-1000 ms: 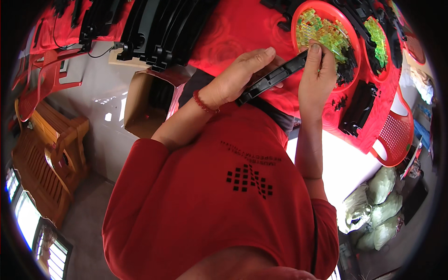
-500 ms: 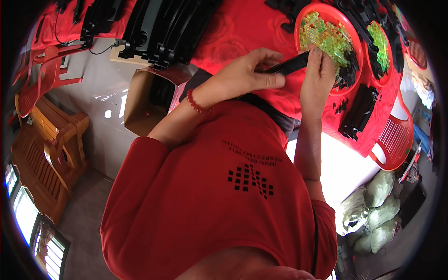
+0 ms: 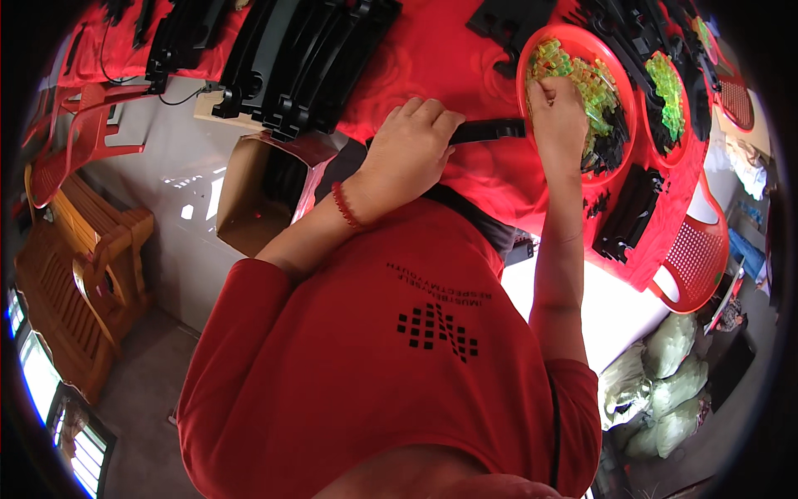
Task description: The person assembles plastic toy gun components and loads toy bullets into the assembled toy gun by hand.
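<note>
My left hand point(image 3: 411, 148) is closed round one end of a long black plastic part point(image 3: 492, 130). The part's free end points right, over the red cloth toward a basin. My right hand point(image 3: 555, 112) is at the left side of that red plastic basin point(image 3: 629, 158). Its thumb and fingertips are pinched together above the pieces, and what they hold is too small to make out. Small yellow-green translucent pieces point(image 3: 594, 87) fill much of the basin, with small black pieces point(image 3: 611, 143) heaped at its near side.
Several long black curved parts point(image 3: 312, 66) lie in a row at the table's left. A second red basin point(image 3: 665, 100) of similar pieces stands at right, near a black part point(image 3: 628, 212). An open cardboard box point(image 3: 245, 195) sits below the table edge; a red chair point(image 3: 698, 258) stands right.
My right hand has left the black part and moved up to the basin's pieces. My left hand has shifted slightly left and turned knuckles up, keeping the part.
</note>
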The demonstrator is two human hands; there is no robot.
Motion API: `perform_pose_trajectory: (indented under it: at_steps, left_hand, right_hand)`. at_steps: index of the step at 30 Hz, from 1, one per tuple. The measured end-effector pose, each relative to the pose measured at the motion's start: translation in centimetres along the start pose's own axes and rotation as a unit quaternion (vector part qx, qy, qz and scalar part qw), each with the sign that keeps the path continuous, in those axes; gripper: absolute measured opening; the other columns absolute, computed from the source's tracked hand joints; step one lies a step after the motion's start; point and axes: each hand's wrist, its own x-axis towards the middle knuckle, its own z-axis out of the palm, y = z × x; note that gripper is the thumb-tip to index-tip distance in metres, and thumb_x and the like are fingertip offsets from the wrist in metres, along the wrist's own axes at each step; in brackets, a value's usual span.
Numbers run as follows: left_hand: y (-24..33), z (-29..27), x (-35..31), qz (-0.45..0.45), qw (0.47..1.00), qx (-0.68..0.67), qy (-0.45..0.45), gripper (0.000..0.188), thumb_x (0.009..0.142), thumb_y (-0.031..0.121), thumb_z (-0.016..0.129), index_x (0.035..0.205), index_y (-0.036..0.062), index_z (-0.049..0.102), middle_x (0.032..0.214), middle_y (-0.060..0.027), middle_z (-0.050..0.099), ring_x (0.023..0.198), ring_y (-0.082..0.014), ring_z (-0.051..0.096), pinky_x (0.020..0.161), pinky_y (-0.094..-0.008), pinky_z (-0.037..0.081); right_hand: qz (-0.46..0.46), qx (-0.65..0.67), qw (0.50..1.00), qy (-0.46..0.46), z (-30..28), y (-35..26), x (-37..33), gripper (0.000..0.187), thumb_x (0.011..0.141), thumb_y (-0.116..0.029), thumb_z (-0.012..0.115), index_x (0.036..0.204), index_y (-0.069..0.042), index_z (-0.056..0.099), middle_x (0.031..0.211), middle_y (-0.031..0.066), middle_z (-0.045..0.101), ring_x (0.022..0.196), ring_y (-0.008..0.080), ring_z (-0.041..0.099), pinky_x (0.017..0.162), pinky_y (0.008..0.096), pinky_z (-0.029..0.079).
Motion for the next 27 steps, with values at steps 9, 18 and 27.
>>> perform_pose_trajectory:
  at_steps: [9, 18, 27]
  left_hand:
    - [-0.4, 0.5, 0.3, 0.015, 0.998, 0.066, 0.007, 0.05, 0.074, 0.013, 0.077, 0.121, 0.0059, 0.059, 0.102, -0.0083, 0.065, 0.098, -0.0292, 0.06, 0.088, -0.0414, 0.046]
    - [-1.4, -0.8, -1.7, 0.058, 0.996, 0.061, 0.021, 0.043, 0.078, 0.011, 0.074, 0.119, 0.0093, 0.06, 0.114, -0.0068, 0.061, 0.101, -0.0282, 0.059, 0.09, -0.0397, 0.045]
    - [-1.4, -0.2, -2.2, 0.069, 0.993, 0.096, 0.025, 0.036, 0.082, 0.007, 0.063, 0.116, 0.018, 0.069, 0.113, -0.0035, 0.06, 0.103, -0.0244, 0.057, 0.092, -0.0371, 0.044]
  right_hand:
    - [0.038, -0.038, 0.995, -0.081, -0.5, 0.0, 0.9, 0.027, 0.088, -0.028, 0.068, 0.093, -0.002, 0.064, 0.096, 0.0207, 0.066, 0.095, 0.0395, 0.064, 0.084, 0.0479, 0.049]
    - [0.089, 0.048, 0.992, -0.072, -1.1, 1.0, 1.0, 0.025, 0.089, -0.023, 0.068, 0.098, -0.001, 0.064, 0.095, 0.0144, 0.068, 0.089, 0.0334, 0.065, 0.082, 0.0419, 0.049]
    - [0.076, 0.438, 0.889, -0.113, -1.8, -3.7, -4.7, 0.017, 0.098, -0.012, 0.06, 0.112, -0.003, 0.066, 0.096, 0.0055, 0.067, 0.076, 0.007, 0.06, 0.058, 0.0197, 0.046]
